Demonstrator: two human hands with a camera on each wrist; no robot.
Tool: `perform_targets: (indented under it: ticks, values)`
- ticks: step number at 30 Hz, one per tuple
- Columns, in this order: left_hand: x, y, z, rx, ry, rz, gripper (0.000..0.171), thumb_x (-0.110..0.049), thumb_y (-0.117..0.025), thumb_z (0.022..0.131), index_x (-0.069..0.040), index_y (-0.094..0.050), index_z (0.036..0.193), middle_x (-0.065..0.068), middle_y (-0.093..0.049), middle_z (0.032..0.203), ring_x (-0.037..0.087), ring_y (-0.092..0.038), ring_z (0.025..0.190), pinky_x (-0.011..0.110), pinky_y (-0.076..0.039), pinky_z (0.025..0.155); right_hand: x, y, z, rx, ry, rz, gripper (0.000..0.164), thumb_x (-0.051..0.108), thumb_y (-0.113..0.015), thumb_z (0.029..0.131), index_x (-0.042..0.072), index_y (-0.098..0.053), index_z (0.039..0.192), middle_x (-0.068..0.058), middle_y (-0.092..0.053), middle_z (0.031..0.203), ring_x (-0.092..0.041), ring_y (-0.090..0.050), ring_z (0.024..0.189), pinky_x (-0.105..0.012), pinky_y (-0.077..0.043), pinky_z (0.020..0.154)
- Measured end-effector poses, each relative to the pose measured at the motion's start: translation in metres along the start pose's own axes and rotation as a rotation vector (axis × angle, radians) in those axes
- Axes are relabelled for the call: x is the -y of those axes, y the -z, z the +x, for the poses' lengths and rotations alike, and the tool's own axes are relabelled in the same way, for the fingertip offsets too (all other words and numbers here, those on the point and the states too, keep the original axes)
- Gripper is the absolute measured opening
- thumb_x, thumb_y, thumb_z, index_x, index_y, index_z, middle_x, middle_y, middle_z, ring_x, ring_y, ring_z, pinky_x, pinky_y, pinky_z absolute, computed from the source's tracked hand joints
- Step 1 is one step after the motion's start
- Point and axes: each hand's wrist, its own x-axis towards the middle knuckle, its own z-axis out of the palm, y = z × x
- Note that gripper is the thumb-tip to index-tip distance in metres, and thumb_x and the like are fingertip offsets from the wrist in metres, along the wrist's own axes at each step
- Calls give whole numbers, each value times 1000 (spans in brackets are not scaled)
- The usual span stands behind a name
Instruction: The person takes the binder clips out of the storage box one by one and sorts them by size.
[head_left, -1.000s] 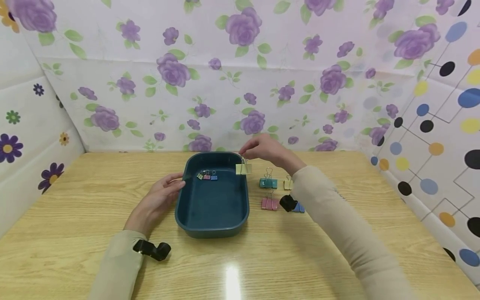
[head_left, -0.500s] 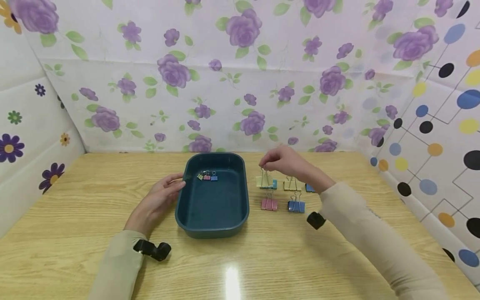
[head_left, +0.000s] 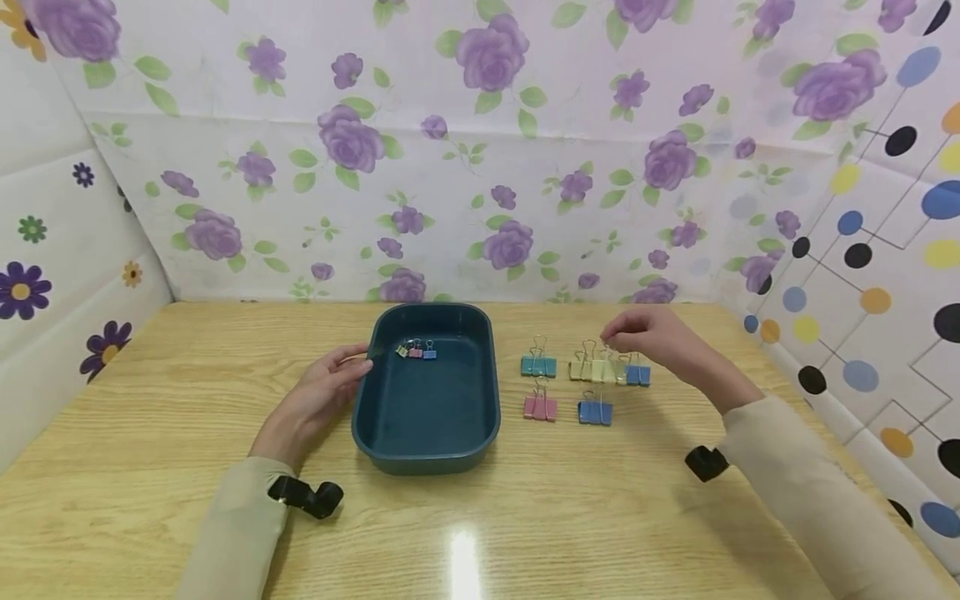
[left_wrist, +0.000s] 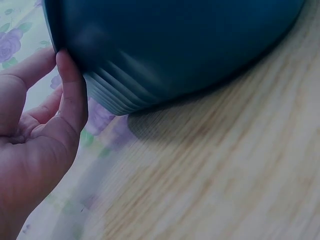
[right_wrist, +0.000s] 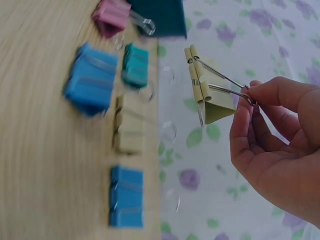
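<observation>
My right hand [head_left: 656, 342] pinches the wire handles of a yellow binder clip [right_wrist: 220, 112], whose body hangs from the fingertips. In the head view this clip overlaps another yellow binder clip [head_left: 576, 372] and a blue binder clip [head_left: 638, 375] in the back row. My left hand [head_left: 326, 387] is at the left side of a dark teal bin [head_left: 426, 462], its fingertips touching the wall by the rim. Within the bin, small yellow, pink [head_left: 416, 353] and blue [head_left: 430, 355] binder clips sit near the far left.
To the right of the bin are a teal binder clip [head_left: 538, 367] at the back, and a pink binder clip [head_left: 540, 408] and a blue binder clip [head_left: 595, 412] in front. All rest on a wooden table [head_left: 480, 533], with a flowered cloth [head_left: 442, 208] behind it.
My right hand has carried the yellow binder clip from the bin's right rim rightward, past the teal clip, to the right end of the back row. My left hand stays at the bin.
</observation>
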Motion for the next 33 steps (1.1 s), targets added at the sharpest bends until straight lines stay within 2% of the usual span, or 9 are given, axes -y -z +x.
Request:
perform_targets:
  ticks: [8, 19, 26, 33]
  values:
    - [0, 1, 3, 2, -3, 31, 52, -5, -55, 98, 9, -30, 142, -1, -63, 104, 7, -60, 94, 19, -49, 84, -30, 13, -20, -24, -79, -6, 29, 24, -57, 99, 1, -64, 113, -14, -61, 117, -31, -57, 105, -53, -43, 94]
    - [1, 2, 1, -4, -7, 42, 52, -5, -55, 98, 10, -30, 142, 1, -64, 106, 8, -60, 96, 20, -49, 84, -63, 5, -32, 35, -106, 56, 30, 17, -59, 97, -6, -63, 114, -20, -61, 117, -30, -58, 102, -50, -47, 90]
    - [1, 2, -1, -1, -3, 63, 54, -8, -55, 99, 10, -29, 143, 1, -63, 107, 7, -59, 96, 20, -48, 85, -75, 0, -32, 53, -103, 73, 28, 16, -60, 96, -6, -64, 111, -19, -62, 114, -26, -59, 101, -47, -47, 90]
    - [1, 2, 0, 1, -9, 75, 55, -8, -56, 99, 10, -29, 143, 0, -63, 105, 7, -59, 95, 19, -48, 85, -77, -1, -32, 66, -111, 84, 25, 14, -60, 96, -5, -64, 111, -16, -63, 112, -27, -59, 100, -46, -47, 90]
